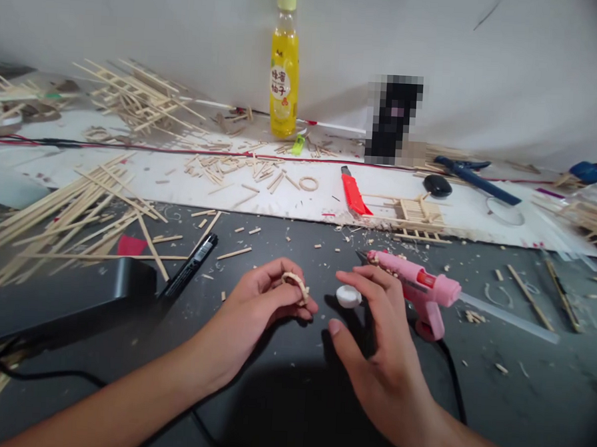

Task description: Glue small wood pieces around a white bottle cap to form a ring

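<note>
Between the thumb and fingers of my left hand [269, 299] is a small pale wooden ring [302, 287], held just above the dark tabletop. My right hand [380, 328] is open, thumb and fingers apart, around a small white round cap [349, 296]; I cannot tell whether a fingertip touches it. Right behind the right hand lies a pink glue gun [432, 287] on its side, with a clear glue stick [511, 318] poking out of its back end.
Wooden sticks [86, 206] lie piled at left near a black marker [191, 268] and a dark box [64, 298]. Behind are a yellow drink bottle [285, 76], a red utility knife [354, 192], a small stick structure [419, 215] and blue pliers [478, 179]. Scraps litter the table.
</note>
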Demonstrator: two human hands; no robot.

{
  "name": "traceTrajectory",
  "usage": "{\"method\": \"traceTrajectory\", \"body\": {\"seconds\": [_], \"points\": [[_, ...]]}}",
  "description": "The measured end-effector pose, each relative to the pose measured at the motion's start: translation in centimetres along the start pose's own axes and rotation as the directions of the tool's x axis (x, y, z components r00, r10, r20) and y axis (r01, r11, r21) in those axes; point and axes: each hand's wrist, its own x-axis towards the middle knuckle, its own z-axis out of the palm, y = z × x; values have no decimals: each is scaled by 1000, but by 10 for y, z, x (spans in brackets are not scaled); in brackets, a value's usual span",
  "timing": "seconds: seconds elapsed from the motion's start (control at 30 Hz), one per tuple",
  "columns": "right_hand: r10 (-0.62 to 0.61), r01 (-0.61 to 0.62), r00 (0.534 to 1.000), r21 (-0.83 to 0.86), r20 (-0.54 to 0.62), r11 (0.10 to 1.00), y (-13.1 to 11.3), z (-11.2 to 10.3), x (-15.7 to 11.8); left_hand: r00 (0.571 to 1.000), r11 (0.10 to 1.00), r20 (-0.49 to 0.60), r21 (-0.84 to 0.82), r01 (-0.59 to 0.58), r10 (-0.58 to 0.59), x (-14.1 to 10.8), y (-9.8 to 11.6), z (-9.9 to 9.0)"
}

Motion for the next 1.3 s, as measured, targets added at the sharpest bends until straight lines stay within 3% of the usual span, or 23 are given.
{"method": "traceTrajectory", "body": {"seconds": [0.23,0.37,0.5,0.67,0.77,0.9,1.0,1.1,1.17,1.3], "points": [[-32,22,998,201,45,979,-5,-5,2,995,999,94,-41,16,-12,-9,-1,0],[-47,28,996,226,79,974,-9,-8,5,988,999,154,-41,25,-18,-14,-4,0],[0,-15,998,207,70,978,-12,-10,5,985,999,173,46,9,-17,-13,-6,-1],[96,-130,982,212,161,969,-12,-10,10,970,971,243,226,-73,17,-8,-3,-1],[173,-206,955,120,241,971,-19,-21,14,980,955,199,286,-82,25,-7,-1,-4],[228,-132,897,-262,379,956,-28,-54,7,994,966,111,253,-51,24,-2,1,-9],[371,-218,877,-435,305,873,-13,-82,-12,997,981,78,193,-13,-2,2,2,-10],[428,-383,904,-433,7,816,21,-99,-22,996,982,85,187,-6,-10,2,4,-8],[392,-396,916,-364,-90,843,43,-102,-18,995,982,96,187,-6,-13,-1,5,-6],[345,-332,936,-146,75,932,59,-92,8,994,980,112,196,-20,-2,-5,7,-4]]}}
